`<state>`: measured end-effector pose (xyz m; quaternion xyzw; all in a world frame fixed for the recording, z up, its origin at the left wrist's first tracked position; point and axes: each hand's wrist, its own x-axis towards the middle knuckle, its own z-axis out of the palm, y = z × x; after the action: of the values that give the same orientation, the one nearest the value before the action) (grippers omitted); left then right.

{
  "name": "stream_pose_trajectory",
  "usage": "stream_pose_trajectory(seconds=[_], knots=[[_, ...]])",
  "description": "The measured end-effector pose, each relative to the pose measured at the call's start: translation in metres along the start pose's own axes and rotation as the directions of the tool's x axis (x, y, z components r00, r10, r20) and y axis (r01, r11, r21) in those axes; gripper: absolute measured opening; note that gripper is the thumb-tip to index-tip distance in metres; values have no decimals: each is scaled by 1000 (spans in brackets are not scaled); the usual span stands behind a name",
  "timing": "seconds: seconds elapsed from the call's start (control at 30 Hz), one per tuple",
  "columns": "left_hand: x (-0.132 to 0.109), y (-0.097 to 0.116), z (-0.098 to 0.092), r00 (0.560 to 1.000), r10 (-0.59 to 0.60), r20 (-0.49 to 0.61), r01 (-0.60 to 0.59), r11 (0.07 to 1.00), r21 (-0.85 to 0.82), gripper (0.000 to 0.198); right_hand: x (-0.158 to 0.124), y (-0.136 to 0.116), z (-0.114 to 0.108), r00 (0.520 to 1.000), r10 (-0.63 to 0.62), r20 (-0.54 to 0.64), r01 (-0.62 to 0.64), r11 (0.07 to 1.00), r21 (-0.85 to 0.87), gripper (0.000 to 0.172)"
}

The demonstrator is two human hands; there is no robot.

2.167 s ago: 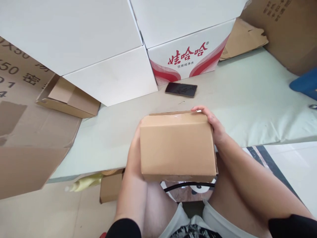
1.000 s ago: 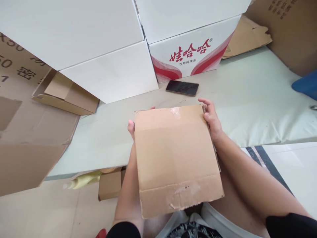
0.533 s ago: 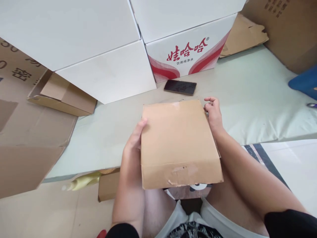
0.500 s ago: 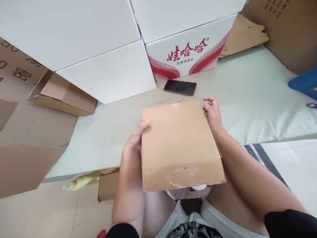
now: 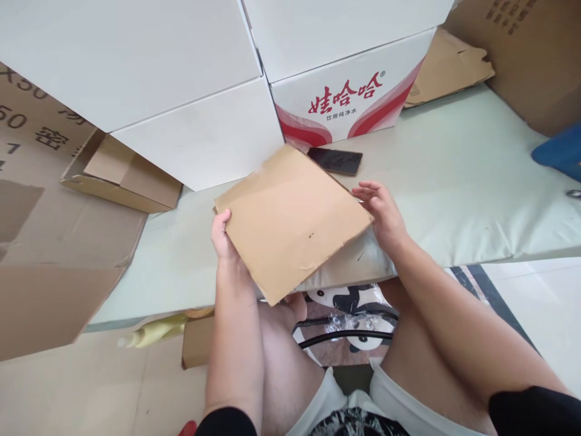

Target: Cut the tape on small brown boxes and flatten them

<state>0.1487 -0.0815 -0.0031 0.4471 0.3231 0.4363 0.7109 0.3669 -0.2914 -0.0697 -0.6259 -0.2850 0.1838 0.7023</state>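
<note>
A flattened brown cardboard box [image 5: 290, 221] is held over the front edge of the pale green table [image 5: 476, 175], turned at an angle. My left hand [image 5: 222, 233] grips its left edge, fingers curled round it. My right hand [image 5: 381, 209] rests at the box's right corner with the fingers loosely spread, touching the edge. A black phone [image 5: 336, 160] lies on the table just behind the box, partly hidden by its far corner.
Two big white cartons [image 5: 181, 91] stand at the back, one printed with red characters [image 5: 345, 97]. Brown cardboard sheets [image 5: 49, 242] and an open small box [image 5: 122, 175] lie at the left. A blue object [image 5: 560, 151] sits at the right edge. My bare knees are below.
The box has been pressed flat and swung counter-clockwise and up toward the phone. My left hand slid to its left corner; my right hand's fingers loosened.
</note>
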Motion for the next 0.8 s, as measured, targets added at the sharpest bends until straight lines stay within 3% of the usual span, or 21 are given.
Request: stream_pose_trajectory(seconds=[0.1,0.2,0.33,0.43,0.53,0.67,0.8], knots=[[1,-3,1,999,-41,-14,40,999,-18,44,-5,-2,3,988,-77,134,89,993,-80,44],[-1,-4,3,998,-66,16,67,996,-64,45,-8,-4,6,967,-141,210,181,967,-182,52],[-5,-5,8,990,-129,53,133,988,-83,46,-8,-6,7,961,-252,114,277,878,-391,60],[-8,-6,11,983,-166,79,171,984,-58,49,-6,-11,6,977,-214,10,196,875,-443,60],[-9,-4,12,983,-174,62,177,983,-44,49,-6,-16,4,982,-180,-54,143,901,-408,50],[-9,2,12,988,-155,1,155,988,1,48,-7,-19,1,963,-244,-115,206,941,-268,30],[-9,3,11,986,-169,-7,169,985,29,47,-5,-17,1,956,-234,-174,195,957,-216,34]])
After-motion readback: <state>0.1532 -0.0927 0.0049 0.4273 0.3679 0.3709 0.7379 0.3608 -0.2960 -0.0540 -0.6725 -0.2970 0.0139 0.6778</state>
